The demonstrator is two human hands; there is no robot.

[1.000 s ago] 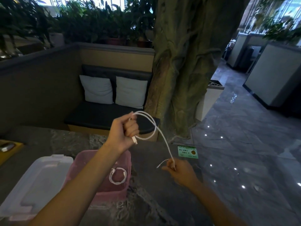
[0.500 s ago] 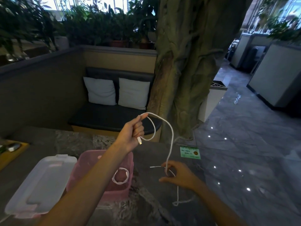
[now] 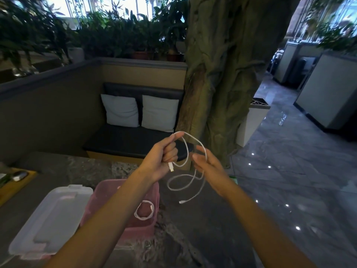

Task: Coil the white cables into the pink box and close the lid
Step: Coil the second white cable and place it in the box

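Note:
My left hand (image 3: 163,157) is raised above the table, shut on a white cable (image 3: 184,183) whose plug sticks out below the fist. The cable arcs right over my right hand (image 3: 207,165), which holds it between thumb and fingers, then hangs in loose loops with its free plug end dangling near the table. The pink box (image 3: 152,192) stands open below my left forearm, with one coiled white cable (image 3: 144,210) inside. Its clear lid (image 3: 48,215) lies flat to the left of the box.
The dark marbled table (image 3: 193,229) carries a yellow tray (image 3: 17,182) at its far left edge. Behind it are a bench with two white cushions (image 3: 139,113) and a thick tree trunk (image 3: 222,84). A shiny tiled floor lies to the right.
My right hand rose from low near the table to beside my left hand, bringing the cable up into a loop. More loose cable now hangs below both hands.

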